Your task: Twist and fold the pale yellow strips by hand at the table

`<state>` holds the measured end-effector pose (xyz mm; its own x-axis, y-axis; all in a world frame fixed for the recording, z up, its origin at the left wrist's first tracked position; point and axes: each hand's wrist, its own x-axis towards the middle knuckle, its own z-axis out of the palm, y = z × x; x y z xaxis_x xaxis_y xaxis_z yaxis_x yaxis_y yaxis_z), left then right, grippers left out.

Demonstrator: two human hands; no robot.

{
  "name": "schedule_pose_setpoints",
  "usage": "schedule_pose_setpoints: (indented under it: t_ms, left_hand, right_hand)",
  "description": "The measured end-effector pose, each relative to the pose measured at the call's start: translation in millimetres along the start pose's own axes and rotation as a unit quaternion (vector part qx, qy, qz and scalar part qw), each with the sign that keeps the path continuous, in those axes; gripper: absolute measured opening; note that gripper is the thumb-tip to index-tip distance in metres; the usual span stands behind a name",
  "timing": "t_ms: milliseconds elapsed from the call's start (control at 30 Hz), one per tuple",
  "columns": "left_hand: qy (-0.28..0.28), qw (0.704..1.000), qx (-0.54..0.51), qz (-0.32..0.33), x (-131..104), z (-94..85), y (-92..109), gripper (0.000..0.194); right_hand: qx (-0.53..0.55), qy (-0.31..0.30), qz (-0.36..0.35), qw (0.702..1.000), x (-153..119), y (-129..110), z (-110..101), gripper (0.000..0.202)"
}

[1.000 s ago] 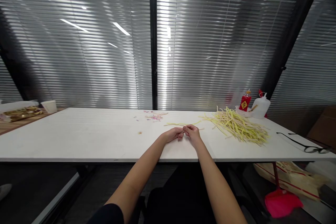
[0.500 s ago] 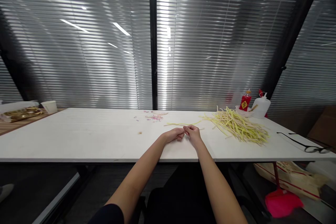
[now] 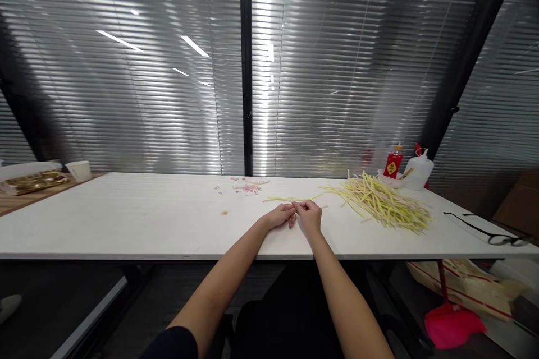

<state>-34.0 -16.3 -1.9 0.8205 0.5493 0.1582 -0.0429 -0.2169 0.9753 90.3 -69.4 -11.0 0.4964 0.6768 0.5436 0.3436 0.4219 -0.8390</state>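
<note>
My left hand point(image 3: 281, 216) and my right hand point(image 3: 309, 214) meet over the white table point(image 3: 168, 213), fingertips pinched together and touching. Whatever is between them is too small or hidden to make out. Just beyond the fingers lies a thin yellow-green strand point(image 3: 278, 198). A large loose pile of yellow-green and pale strands point(image 3: 383, 202) spreads to the right of my right hand. Farther back, left of the strand, small pink and purple loops point(image 3: 251, 187) are scattered.
At the back right stand a red bottle point(image 3: 393, 162), a white squeeze bottle point(image 3: 420, 171) and a pink bowl point(image 3: 391, 181). Black glasses point(image 3: 499, 239) rest at the right edge. A paper cup point(image 3: 79, 170) and a golden package point(image 3: 36, 182) are far left.
The fingers of both hands have shifted slightly at the point where they meet, and my right wrist has turned a little. The strands and loops have not moved.
</note>
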Motion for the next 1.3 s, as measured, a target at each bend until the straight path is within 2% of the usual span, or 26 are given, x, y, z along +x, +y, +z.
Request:
schedule_pose_setpoints:
  t_ms: [100,200,333,467,600,800,1000,1300]
  left_hand:
    - [0.004,1.0,-0.008,0.003,-0.4,-0.7,0.8,0.042]
    - [-0.01,0.999,-0.053,0.0,-0.7,-2.6,1.2,0.039]
    - [-0.031,0.99,-0.135,-0.014,-0.8,-5.0,2.4,0.036]
    - [-0.035,0.987,-0.158,-0.018,-1.8,-5.9,4.8,0.033]
    - [-0.023,0.989,-0.145,-0.015,-2.2,-6.2,5.6,0.028]
    - [0.046,0.997,-0.064,0.016,-2.5,-6.2,3.4,0.031]
    - [0.079,0.996,0.013,0.04,-2.7,-4.4,2.4,0.036]
    - [0.05,0.998,0.02,0.034,-7.1,-1.8,10.1,0.04]
  right_hand:
    - [-0.079,0.018,-0.068,0.994,-1.9,-3.2,0.0,0.028]
    - [-0.09,0.018,-0.092,0.992,-1.9,-5.0,0.5,0.028]
    - [-0.034,0.004,-0.065,0.997,0.2,-2.4,0.7,0.024]
    - [0.005,0.0,-0.033,0.999,2.1,2.2,1.8,0.023]
    - [0.011,-0.005,-0.009,1.0,3.3,5.6,3.6,0.024]
    - [-0.039,0.032,0.009,0.999,3.9,8.4,3.6,0.033]
    - [-0.032,-0.006,0.006,0.999,2.8,8.4,2.9,0.037]
    - [0.01,-0.039,0.013,0.999,0.3,4.5,2.6,0.04]
